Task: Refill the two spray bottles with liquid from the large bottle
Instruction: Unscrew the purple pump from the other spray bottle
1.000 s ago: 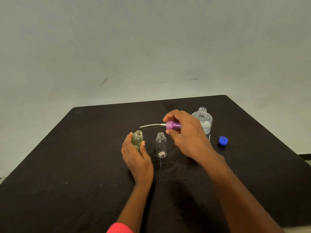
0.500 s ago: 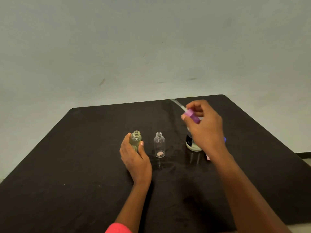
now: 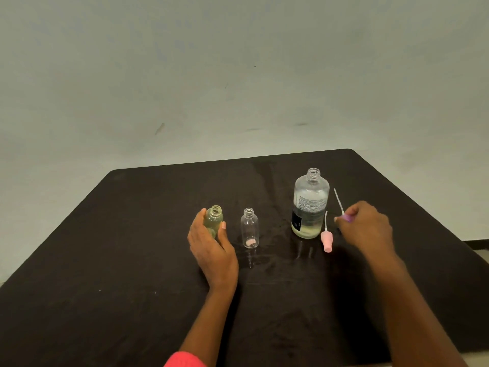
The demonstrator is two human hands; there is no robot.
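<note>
Grips yellowish spray bottle with left hand; pinches purple sprayer head with right hand, just beside large bottle.

Three bottles and two pumps.
Mid-frame: one yellowish small bottle, one clear small bottle, one large bottle; right: one pink pump, one purple pump.

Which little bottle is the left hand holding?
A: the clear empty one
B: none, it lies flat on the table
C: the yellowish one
C: the left hand curls round the yellowish bottle, while the clear bottle stands untouched beside it.
</note>
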